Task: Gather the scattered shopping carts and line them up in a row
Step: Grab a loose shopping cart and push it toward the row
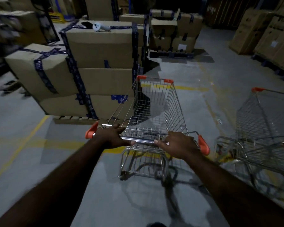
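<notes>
Both hands are wrapped around the smooth chrome handle bar (pixel 144 141) of a silver wire-mesh shopping cart with orange plastic corner caps (pixel 175 108). The left hand (pixel 112 136) grips near the bar's left end and the right hand (pixel 179 145) near its right end. The cart stands on the grey concrete floor (pixel 23 115) just beside stacked cardboard boxes bound with blue tape (pixel 98 46). A second matching wire cart (pixel 259 125) stands near the floor's right edge.

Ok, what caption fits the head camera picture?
Left hand and right hand grip the shopping cart handle near stacked boxes.

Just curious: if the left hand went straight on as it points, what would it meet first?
Likely the wire basket of the cart whose handle the left hand grips; depth is unclear.
</notes>
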`<move>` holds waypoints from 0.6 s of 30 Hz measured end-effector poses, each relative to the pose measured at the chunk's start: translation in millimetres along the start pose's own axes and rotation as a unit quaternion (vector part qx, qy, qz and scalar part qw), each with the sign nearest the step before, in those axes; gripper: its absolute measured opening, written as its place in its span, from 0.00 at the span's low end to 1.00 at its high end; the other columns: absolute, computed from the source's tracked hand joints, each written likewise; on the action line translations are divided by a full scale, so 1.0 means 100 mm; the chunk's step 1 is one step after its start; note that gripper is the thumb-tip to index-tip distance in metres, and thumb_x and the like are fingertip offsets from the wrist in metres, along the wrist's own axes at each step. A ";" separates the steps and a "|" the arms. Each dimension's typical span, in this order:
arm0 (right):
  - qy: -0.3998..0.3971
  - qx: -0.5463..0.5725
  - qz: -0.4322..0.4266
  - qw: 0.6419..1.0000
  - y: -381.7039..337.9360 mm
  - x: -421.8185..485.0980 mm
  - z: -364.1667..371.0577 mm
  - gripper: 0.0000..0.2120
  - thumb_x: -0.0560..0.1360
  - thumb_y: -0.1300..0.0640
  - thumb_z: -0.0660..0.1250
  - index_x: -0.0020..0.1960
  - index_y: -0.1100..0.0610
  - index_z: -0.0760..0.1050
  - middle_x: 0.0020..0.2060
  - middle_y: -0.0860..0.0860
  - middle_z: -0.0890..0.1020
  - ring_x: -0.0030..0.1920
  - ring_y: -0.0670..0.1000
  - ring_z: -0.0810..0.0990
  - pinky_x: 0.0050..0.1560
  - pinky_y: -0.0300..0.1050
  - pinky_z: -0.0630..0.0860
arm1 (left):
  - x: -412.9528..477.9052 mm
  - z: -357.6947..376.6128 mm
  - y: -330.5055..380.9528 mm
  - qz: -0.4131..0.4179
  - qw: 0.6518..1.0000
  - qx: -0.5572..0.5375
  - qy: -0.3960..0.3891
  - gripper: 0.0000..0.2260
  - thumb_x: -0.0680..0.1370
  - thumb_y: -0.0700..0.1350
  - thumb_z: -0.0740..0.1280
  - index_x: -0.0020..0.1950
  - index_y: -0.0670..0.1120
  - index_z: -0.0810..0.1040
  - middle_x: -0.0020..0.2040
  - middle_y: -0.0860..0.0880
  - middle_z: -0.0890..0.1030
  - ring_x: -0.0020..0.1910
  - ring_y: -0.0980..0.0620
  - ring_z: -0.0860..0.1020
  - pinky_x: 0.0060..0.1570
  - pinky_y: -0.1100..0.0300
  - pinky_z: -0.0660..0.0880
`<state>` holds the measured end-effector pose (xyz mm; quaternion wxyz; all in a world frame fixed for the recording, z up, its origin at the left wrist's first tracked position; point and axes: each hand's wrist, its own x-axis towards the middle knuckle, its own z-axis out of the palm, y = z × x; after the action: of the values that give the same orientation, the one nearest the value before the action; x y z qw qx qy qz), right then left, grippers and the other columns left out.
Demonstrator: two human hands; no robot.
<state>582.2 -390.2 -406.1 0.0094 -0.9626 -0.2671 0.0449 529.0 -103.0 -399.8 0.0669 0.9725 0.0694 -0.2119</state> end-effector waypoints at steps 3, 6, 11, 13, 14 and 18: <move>-0.004 0.001 -0.040 0.999 -0.01 -0.02 -0.01 0.38 0.75 0.24 0.45 0.52 0.49 0.83 0.55 0.52 0.80 0.57 0.55 0.79 0.46 0.47 0.70 | -0.21 0.04 -0.02 -0.043 0.997 -0.055 -0.037 0.59 0.55 0.87 0.52 0.82 0.59 0.50 0.83 0.51 0.47 0.80 0.44 0.55 0.77 0.40 0.54; -0.019 -0.002 -0.080 0.997 -0.01 0.03 0.00 0.38 0.74 0.22 0.43 0.53 0.45 0.83 0.57 0.50 0.79 0.58 0.54 0.78 0.45 0.48 0.68 | -0.43 0.09 -0.02 -0.086 0.990 -0.096 -0.051 0.65 0.50 0.88 0.51 0.82 0.57 0.53 0.83 0.50 0.47 0.78 0.42 0.62 0.76 0.41 0.58; -0.040 0.023 -0.133 0.990 0.00 0.10 -0.03 0.40 0.71 0.20 0.43 0.61 0.45 0.78 0.62 0.48 0.79 0.62 0.53 0.77 0.57 0.52 0.73 | -0.84 0.23 0.10 -0.136 0.973 -0.182 -0.035 0.55 0.62 0.84 0.54 0.82 0.53 0.56 0.83 0.49 0.47 0.47 0.51 0.81 0.57 0.57 0.74; -0.056 0.030 -0.150 0.987 -0.04 0.08 -0.10 0.40 0.72 0.21 0.47 0.69 0.45 0.73 0.69 0.48 0.76 0.68 0.54 0.74 0.63 0.55 0.71 | -1.02 0.28 0.15 -0.151 0.963 -0.221 -0.033 0.48 0.69 0.77 0.57 0.82 0.51 0.56 0.83 0.48 0.50 0.40 0.52 0.80 0.52 0.61 0.71; -0.069 0.030 -0.155 0.985 -0.07 0.08 -0.13 0.40 0.73 0.21 0.48 0.73 0.45 0.70 0.72 0.48 0.74 0.70 0.55 0.72 0.66 0.56 0.69 | -1.11 0.33 0.17 -0.166 0.956 -0.240 -0.024 0.46 0.71 0.76 0.57 0.82 0.50 0.56 0.82 0.47 0.54 0.38 0.53 0.82 0.55 0.58 0.70; -0.127 0.049 -0.163 0.977 -0.22 0.13 -0.17 0.47 0.69 0.18 0.48 0.77 0.45 0.65 0.76 0.48 0.68 0.75 0.55 0.67 0.71 0.61 0.64 | -1.44 0.61 0.18 -0.236 0.924 -0.300 0.018 0.40 0.76 0.72 0.57 0.82 0.50 0.57 0.70 0.49 0.77 0.32 0.57 0.84 0.62 0.56 0.72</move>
<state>583.5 -364.5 -389.1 0.0292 -0.8909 -0.4170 0.1778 378.0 -145.8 -392.3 0.3021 0.8664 0.3579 -0.1734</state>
